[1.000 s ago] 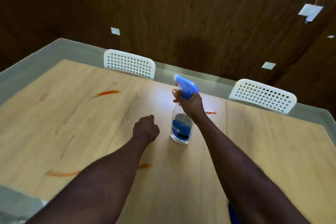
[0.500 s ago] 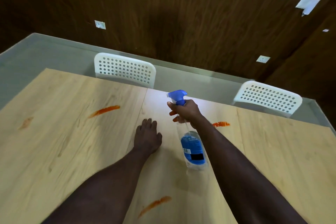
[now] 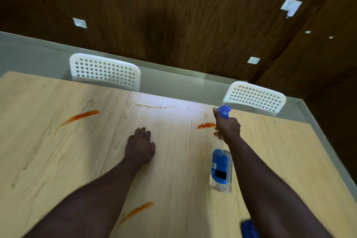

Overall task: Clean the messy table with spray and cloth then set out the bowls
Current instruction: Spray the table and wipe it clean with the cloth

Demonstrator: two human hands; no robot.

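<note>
Head view: the right hand (image 3: 228, 127) grips the neck of a clear plastic spray bottle (image 3: 220, 168), its fingers curled round it and the thumb laid up against the blue trigger head. The bottle is tilted, base toward the camera, above the right half of the pale wood-grain worktop (image 3: 58, 160). It carries a glossy blue label. The left hand (image 3: 140, 147) lies palm down on the worktop, fingers relaxed and holding nothing. 3 orange-red smears (image 3: 80, 117) streak the surface, and a pale crumbly line (image 3: 152, 105) lies near the far edge. 2 white perforated chair backs (image 3: 105, 71) stand behind it.
</note>
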